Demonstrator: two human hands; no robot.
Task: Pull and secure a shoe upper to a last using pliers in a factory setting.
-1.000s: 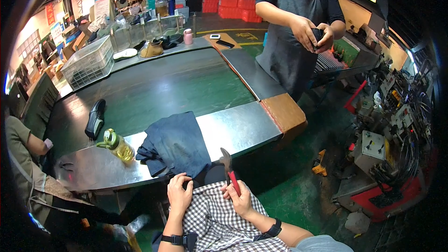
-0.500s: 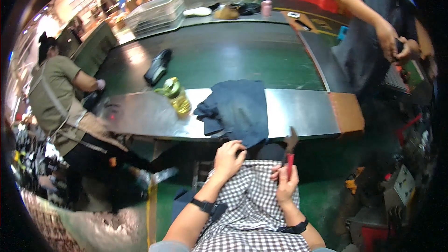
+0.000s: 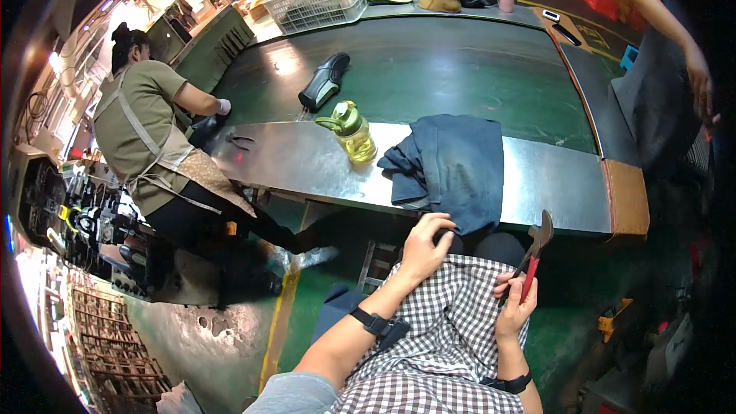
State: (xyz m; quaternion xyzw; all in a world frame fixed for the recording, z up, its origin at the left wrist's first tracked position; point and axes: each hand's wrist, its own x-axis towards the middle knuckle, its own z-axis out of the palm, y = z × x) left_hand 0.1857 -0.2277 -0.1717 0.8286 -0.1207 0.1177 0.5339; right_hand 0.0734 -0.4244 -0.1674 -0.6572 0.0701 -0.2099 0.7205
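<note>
My right hand (image 3: 517, 311) is closed round the red handles of a pair of pincers (image 3: 539, 249), whose dark curved jaws point up and away from me over my lap. My left hand (image 3: 426, 248) rests on my knee with nothing visible in it, fingers bent and a little apart. Just beyond it, a dark blue cloth (image 3: 460, 165) lies folded on the metal edge of the workbench (image 3: 556, 184) and hangs over its front. A black-and-white checked apron (image 3: 437, 322) covers my lap.
A green-lidded bottle (image 3: 353, 134) stands left of the cloth. Behind it a black shoe (image 3: 325, 83) lies on the dark belt. A co-worker (image 3: 146, 130) bends over the bench at left; another person's arm (image 3: 682, 38) shows at right. A plastic crate (image 3: 318, 0) stands at the back.
The view has swung left, so the bench and both hands appear farther right. At right, the other person's hands have come apart. My right hand still holds the pincers.
</note>
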